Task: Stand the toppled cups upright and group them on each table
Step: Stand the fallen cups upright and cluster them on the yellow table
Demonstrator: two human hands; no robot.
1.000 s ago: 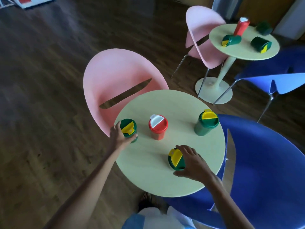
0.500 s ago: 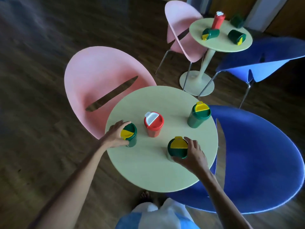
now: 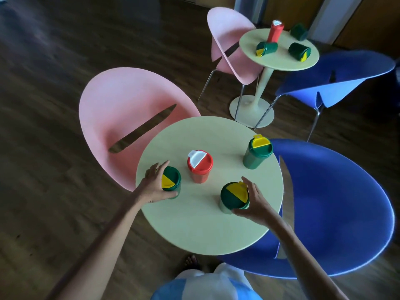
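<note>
Nearest me: round pale table (image 3: pixel 194 230). My R hand (image 3: pixel 257 204) curls thumb & fingers round an upright green cup w/ yellow flap (image 3: pixel 232 197), front-right of the tabletop. My L hand (image 3: pixel 154 185) grips a second green cup (image 3: pixel 172 181), upright at the left edge, thumb on its near side, fingers behind. Between them, a bit farther back, stands a red cup (image 3: pixel 200 166). A third green cup (image 3: pixel 256 153) stands at the far-right edge, well apart. Pink chair (image 3: pixel 121 109) left, blue chair (image 3: pixel 335 202) right. Beyond, far table (image 3: pixel 279 61): tall red cup (image 3: pixel 273 32) upright; left toppled cup (image 3: pixel 266 48), right toppled cup (image 3: pixel 299 51) & rear toppled cup (image 3: pixel 299 32) on their sides.
</note>
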